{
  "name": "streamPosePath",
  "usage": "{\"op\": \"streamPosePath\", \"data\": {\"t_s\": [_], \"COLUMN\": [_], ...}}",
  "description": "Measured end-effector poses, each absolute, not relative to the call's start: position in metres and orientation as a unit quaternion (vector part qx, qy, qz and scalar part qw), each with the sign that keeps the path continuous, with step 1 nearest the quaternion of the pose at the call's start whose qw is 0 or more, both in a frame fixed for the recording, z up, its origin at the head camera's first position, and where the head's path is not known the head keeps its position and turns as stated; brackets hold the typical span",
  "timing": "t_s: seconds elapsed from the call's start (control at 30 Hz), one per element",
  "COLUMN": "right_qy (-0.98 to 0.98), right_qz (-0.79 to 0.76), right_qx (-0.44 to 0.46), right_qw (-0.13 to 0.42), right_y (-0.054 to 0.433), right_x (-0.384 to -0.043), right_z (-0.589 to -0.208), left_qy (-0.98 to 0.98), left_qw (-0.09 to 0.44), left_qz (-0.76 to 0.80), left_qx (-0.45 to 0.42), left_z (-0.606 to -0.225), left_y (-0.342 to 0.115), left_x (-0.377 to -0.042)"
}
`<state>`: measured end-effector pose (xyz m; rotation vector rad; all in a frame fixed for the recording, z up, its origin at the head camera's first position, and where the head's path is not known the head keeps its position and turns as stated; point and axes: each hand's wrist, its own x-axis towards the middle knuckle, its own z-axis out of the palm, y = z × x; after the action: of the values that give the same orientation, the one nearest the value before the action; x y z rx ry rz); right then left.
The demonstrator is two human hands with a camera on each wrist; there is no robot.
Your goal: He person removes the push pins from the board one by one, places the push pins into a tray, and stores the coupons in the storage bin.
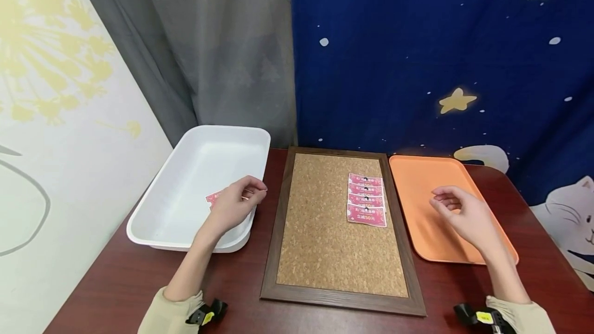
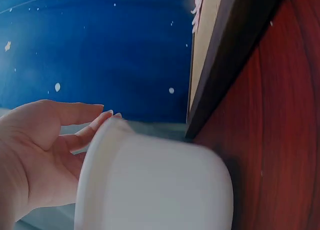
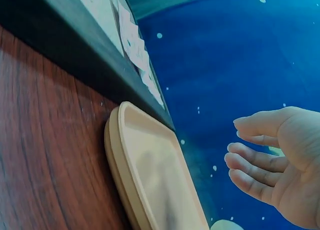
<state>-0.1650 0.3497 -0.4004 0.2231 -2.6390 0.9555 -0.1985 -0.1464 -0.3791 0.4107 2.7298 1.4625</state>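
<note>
A pink coupon [image 1: 212,198] lies leftward of the left fingers [image 1: 255,182].

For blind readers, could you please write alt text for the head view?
A person's left hand hovers above a white tub with a red coupon, the right hand above an orange tray; between these, four overlapping coupons lie on a corkboard.

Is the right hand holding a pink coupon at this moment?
No, the right hand has nothing between its loosely bent fingers, and four pink coupons lie on the cork board.
</note>
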Motion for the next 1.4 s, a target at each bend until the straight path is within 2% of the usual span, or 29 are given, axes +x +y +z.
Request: {"op": "streamPosePath", "data": {"t_s": [0.57,1.07,1.4], "right_qy": [-0.922,-0.924,-0.922], "right_qz": [0.337,0.331,0.347], "right_qx": [0.112,0.133,0.134], "right_qw": [0.152,0.139,0.107], "right_y": [0.319,0.293,0.281], "right_x": [-0.170,-0.177,-0.184], "right_z": [-0.391,-0.393,-0.395], "left_qy": [0.854,0.848,0.838], "left_qw": [0.029,0.062,0.080], "left_qz": [0.487,0.492,0.506], "left_qx": [0.180,0.185,0.189], "left_z": [-0.378,-0.383,-0.386], "left_y": [-0.093,-0.049,-0.023], "left_x": [-0.199,-0.204,-0.212]}}
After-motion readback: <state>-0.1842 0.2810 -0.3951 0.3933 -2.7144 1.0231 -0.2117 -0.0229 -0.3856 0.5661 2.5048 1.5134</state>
